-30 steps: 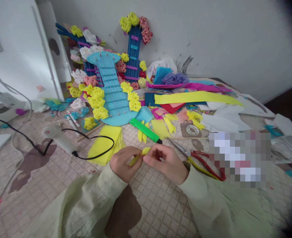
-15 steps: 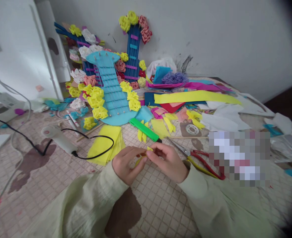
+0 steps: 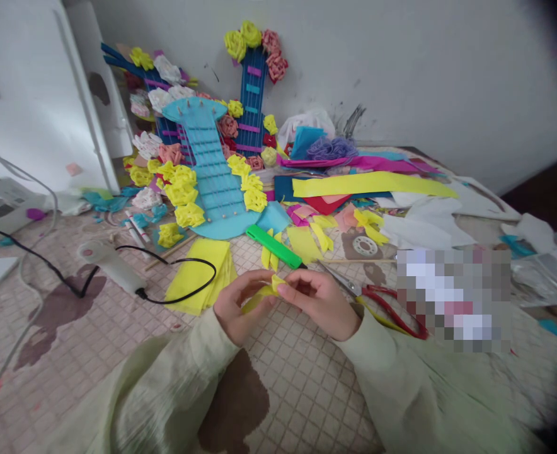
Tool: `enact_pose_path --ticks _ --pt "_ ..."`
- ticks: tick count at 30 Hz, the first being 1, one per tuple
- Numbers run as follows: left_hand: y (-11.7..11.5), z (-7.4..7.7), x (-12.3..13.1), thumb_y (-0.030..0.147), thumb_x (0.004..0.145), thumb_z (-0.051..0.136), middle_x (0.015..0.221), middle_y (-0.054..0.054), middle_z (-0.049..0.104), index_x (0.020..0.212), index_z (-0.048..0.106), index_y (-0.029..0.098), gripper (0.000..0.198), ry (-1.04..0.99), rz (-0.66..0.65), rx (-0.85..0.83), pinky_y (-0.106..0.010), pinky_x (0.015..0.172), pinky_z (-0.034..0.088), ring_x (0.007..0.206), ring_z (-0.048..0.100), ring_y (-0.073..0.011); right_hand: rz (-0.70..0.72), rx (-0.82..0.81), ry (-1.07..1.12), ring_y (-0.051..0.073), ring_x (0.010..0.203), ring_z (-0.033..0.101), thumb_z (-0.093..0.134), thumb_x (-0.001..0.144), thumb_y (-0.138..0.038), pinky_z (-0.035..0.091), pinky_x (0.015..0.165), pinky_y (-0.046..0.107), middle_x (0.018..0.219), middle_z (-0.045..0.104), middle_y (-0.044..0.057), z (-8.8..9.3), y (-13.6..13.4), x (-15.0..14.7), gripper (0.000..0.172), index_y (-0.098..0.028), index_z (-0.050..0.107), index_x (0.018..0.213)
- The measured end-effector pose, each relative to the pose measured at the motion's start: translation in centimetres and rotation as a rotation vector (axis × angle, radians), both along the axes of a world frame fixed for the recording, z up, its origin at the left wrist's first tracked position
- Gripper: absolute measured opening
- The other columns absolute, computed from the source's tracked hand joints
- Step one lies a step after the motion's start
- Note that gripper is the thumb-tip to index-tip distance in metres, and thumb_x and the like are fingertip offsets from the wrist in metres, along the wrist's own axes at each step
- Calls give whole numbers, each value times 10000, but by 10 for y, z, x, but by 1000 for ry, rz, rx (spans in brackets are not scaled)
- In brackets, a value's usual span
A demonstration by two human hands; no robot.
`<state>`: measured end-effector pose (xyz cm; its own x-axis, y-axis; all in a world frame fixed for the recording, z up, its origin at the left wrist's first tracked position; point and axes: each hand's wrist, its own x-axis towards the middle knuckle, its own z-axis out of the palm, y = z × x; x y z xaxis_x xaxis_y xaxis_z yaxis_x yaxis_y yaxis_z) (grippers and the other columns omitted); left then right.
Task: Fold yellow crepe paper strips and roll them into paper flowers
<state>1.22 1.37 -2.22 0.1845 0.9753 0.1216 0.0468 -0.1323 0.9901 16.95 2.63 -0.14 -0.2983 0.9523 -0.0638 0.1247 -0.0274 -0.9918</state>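
Note:
Low in the middle of the view, my left hand point(image 3: 241, 306) and my right hand point(image 3: 319, 302) meet over the tiled table point(image 3: 288, 391). Both pinch one small yellow paper strip point(image 3: 262, 293) that runs between their fingertips. The fingers of both hands are curled round it. Just behind them lie a green utility knife point(image 3: 273, 247) and red-handled scissors point(image 3: 377, 302). A stack of yellow paper sheets point(image 3: 198, 274) lies to the left of my left hand.
A white glue gun point(image 3: 111, 265) with a black cord point(image 3: 179, 293) lies at the left. Blue guitar-shaped paper models point(image 3: 212, 170) trimmed with paper flowers stand at the back. Coloured paper strips and scraps point(image 3: 373, 186) cover the right side, beside a blurred-out patch.
My hands have stayed almost in place and kept working the yellow strip; it now shows more between the fingertips than half a second ago. The view has shifted slightly.

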Motion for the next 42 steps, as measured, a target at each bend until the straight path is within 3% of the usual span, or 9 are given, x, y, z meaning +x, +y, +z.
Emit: enact_pose_path --ticks 5,14,18,24,30,35,39,42 --pt "4 -2 -2 106 612 662 858 -37 648 905 616 174 304 -266 -11 -195 -261 691 471 778 589 -156 41 -41 14 54 445 418 625 666 -355 331 414 189 521 487 -43 1 0 0 212 -150 570 660" --pt "10 -2 -4 57 567 594 781 -24 682 802 667 157 266 -528 -96 -384 -262 673 462 748 604 -158 63 -102 61 52 429 431 653 628 -382 352 404 188 516 508 -41 -1 2 0 244 -149 591 665" --pt "9 0 -3 48 556 580 778 -26 691 769 660 146 248 -516 -104 -377 -258 699 456 768 610 -157 73 -101 74 48 428 423 655 627 -369 347 406 184 502 498 -48 -1 1 1 225 -155 598 664" --pt "8 -3 -6 143 624 601 803 -39 680 664 585 148 43 -432 -26 -365 -316 712 460 750 619 -176 61 -125 35 51 427 420 659 615 -388 347 401 186 493 494 -47 4 2 1 242 -157 593 653" --pt "8 -1 -5 150 634 599 846 -39 671 661 570 148 40 -478 64 -417 -280 692 468 787 612 -162 45 -147 47 41 426 405 676 603 -346 343 402 175 506 496 -51 5 4 2 221 -150 591 657" --pt "6 3 -2 194 680 596 749 -15 666 709 510 157 98 -540 141 -448 -282 647 474 635 622 -135 12 -112 18 54 439 425 623 659 -359 353 414 190 525 505 -40 0 6 5 214 -147 596 676" --pt "2 3 1 212 684 601 760 -17 656 731 466 164 151 -452 131 -379 -263 624 463 656 621 -141 -32 -101 -45 62 443 422 607 670 -359 353 426 204 516 497 -34 -2 8 8 216 -145 584 644" --pt "-2 5 6 183 627 645 810 -23 650 802 480 173 241 -305 93 -278 -237 614 450 691 604 -132 40 -116 -62 63 445 406 608 670 -347 326 421 201 492 471 -38 -1 8 8 205 -145 584 644"
